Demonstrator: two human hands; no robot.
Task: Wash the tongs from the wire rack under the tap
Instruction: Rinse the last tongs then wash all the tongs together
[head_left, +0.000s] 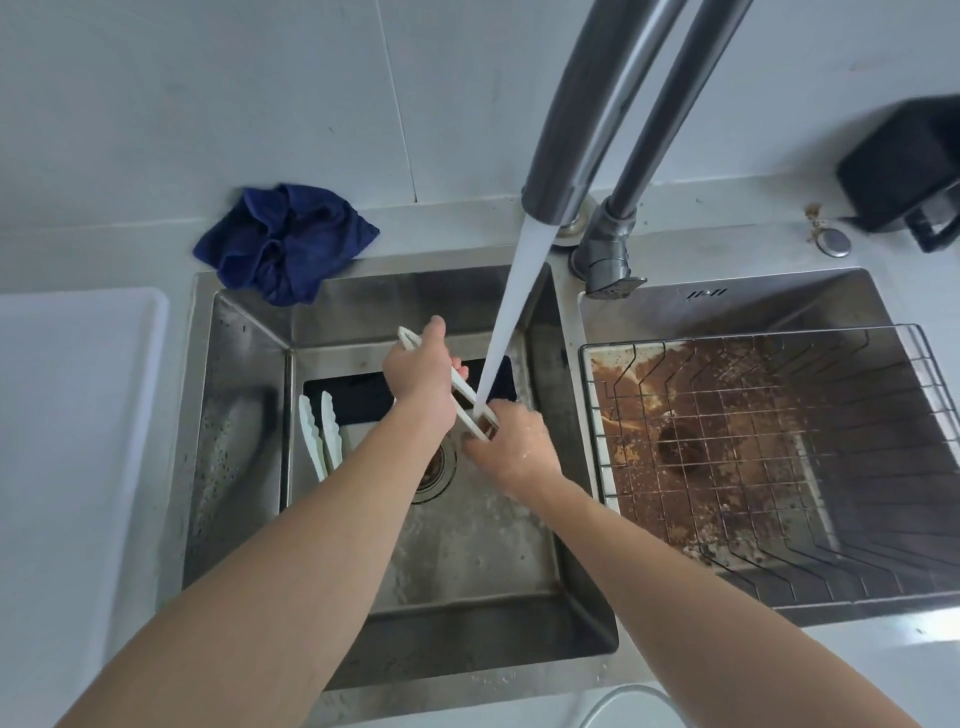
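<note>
White plastic tongs (464, 391) are held slantwise over the left sink basin (244, 415). My left hand (421, 371) grips their upper part, and one end sticks out past my fingers at the upper left. My right hand (511, 444) holds the lower end. Water (511, 312) streams from the tap (576, 156) onto the tongs just above my right hand. A second pair of white tongs (319, 436) lies in the basin to the left. The wire rack (769, 457) sits in the right basin with nothing in it.
A crumpled blue cloth (285, 241) lies behind the left basin. A white board (72, 415) is on the counter at the left. The drain (436, 467) lies under my left forearm. The right basin shows brown stains, and a black object (904, 171) stands at the far right.
</note>
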